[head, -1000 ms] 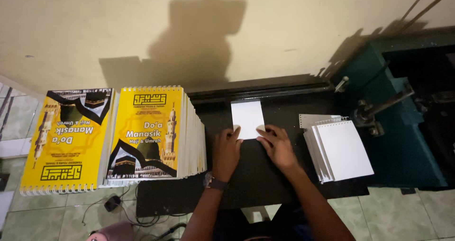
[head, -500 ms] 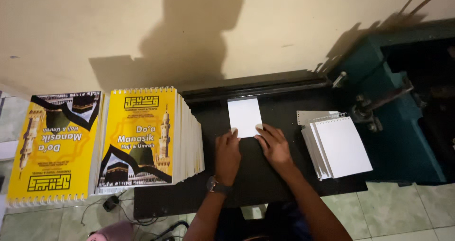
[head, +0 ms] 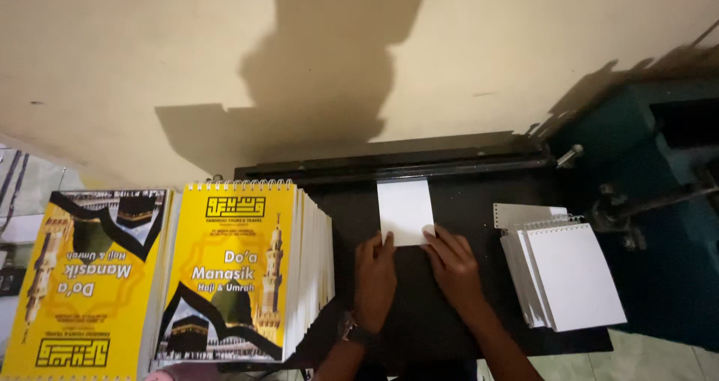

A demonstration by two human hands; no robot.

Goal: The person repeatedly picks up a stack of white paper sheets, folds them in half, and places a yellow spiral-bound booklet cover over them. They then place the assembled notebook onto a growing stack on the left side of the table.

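Both hands lie flat, palms down, on black machine bed (head: 449, 314), centre-bottom of frame. Left hand (head: 374, 280) open, fingertips touching lower left corner of white sheet (head: 404, 210). Right hand (head: 451, 267) also open, fingertips on sheet's lower right corner; neither grips it. Sheet sits just above hands, its top edge under black bar (head: 397, 168) running across mid-frame. Dark wristwatch (head: 350, 330) on left wrist. Right of centre: stack of white spiral-bound pads (head: 569, 276), fanned. Lower left: tall stack of yellow spiral-bound booklets (head: 240, 269) w/ more yellow covers (head: 82, 276) beside it at far left edge.
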